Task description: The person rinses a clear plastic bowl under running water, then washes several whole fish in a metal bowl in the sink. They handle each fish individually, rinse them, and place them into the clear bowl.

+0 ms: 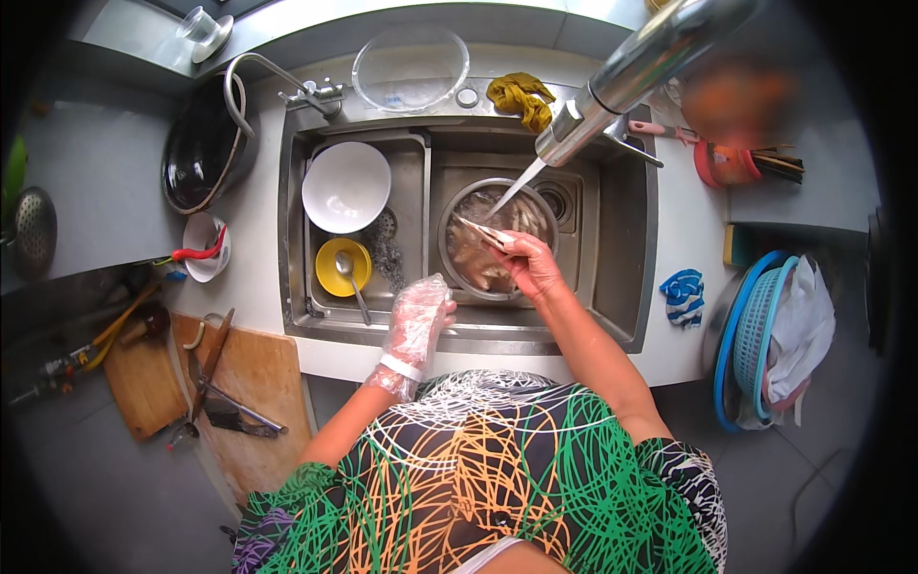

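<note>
My bare right hand (529, 267) grips a pale, slender piece of food (488, 233), perhaps chicken foot or fish, over a round metal bowl (445, 262) in the right basin. Water from the faucet (566, 136) runs into the bowl, where several similar pieces (531, 215) lie in cloudy water. My left hand (419, 316), in a clear plastic glove with a white band at the wrist, rests near the sink's front edge with nothing visible in it; its fingers are partly hidden. A white bowl (346, 186) and a yellow bowl (330, 267) holding a metal spoon (345, 264) stand in the left basin.
Behind the sink (649, 215) are a clear bowl (358, 72) and a mustard cloth (520, 97). A dark pot (197, 168) leans at left, above wooden cutting boards (265, 373) and a knife (214, 359). Blue baskets (753, 337) and a striped cloth (683, 295) are at right.
</note>
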Available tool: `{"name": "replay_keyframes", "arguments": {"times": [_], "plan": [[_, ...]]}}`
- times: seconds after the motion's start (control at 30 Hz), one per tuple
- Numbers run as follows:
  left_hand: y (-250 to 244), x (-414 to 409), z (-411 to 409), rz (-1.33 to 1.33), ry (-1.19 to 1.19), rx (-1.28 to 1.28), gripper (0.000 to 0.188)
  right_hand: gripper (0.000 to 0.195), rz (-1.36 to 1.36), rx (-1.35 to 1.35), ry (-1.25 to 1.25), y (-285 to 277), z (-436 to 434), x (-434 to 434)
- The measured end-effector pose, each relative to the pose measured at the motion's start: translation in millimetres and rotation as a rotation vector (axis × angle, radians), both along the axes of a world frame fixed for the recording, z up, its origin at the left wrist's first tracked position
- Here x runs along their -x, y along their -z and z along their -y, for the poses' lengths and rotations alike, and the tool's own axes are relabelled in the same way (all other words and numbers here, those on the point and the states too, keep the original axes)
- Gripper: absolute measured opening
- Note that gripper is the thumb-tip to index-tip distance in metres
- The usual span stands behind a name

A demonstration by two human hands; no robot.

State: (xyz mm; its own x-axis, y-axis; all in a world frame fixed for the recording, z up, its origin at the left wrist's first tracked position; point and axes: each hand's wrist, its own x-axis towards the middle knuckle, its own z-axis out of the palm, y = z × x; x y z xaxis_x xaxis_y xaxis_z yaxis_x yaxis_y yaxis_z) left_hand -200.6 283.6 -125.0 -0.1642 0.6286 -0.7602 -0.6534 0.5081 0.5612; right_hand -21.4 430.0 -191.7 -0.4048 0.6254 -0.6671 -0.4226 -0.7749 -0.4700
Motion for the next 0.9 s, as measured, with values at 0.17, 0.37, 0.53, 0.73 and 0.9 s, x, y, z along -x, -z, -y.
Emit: {"name": "replay_keyframes", "arguments": {"times": [0.17,0.37,0.53,0.73,0.9], "plan": [[-8,-10,-19,-0.062,-0.040,0.013,0.040,0.030,0.004,-0.107,-0.135,-28,9,5],[-7,-20,-38,-0.050,-0.066,-0.032,0.048,0.032,0.041,-0.219,-0.154,-45,23,18],[-6,-25,-29,-0.076,-0.145,-0.064,0.055,0.028,0.039,-0.192,-0.185,-64,24,20],[-5,-23,-15,-0.105,-0.223,-0.059,0.061,0.035,0.036,-0.293,-0.185,-71,24,19],[0,-20,-6,-0.107,-0.277,-0.085,0.060,0.038,0.088,-0.344,-0.249,-75,14,16]]}}
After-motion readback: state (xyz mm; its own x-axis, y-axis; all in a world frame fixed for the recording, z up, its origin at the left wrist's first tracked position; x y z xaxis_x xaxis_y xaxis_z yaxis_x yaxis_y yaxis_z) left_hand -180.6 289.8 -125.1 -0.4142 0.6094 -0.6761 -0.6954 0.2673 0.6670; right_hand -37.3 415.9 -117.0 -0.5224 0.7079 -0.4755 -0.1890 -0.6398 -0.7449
